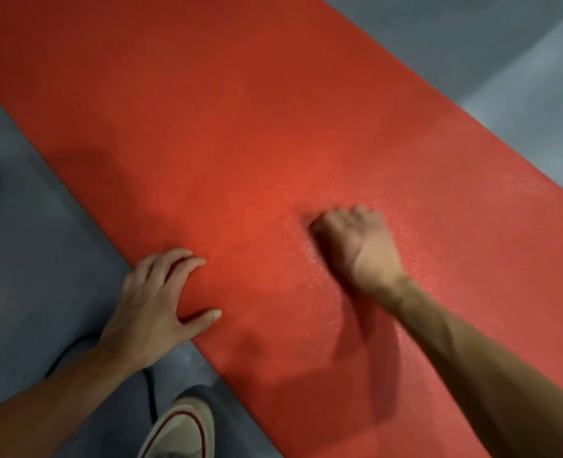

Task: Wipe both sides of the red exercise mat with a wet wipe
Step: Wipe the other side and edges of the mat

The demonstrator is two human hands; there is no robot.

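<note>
Bracing red exercise mat [273, 143] flat on grey floor [35, 209]: left hand [154, 309], fingers spread, pins mat edge at 7 o'clock. Right hand [356, 239] fisted mid-mat, likely bunching wet wipe; wipe hidden, grip unconfirmed.

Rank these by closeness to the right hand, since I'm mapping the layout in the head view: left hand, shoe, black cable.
1. Left hand, resting on the mat's near edge, left of the right hand.
2. Black cable, on the floor below the left wrist.
3. Shoe, at the bottom edge.
</note>
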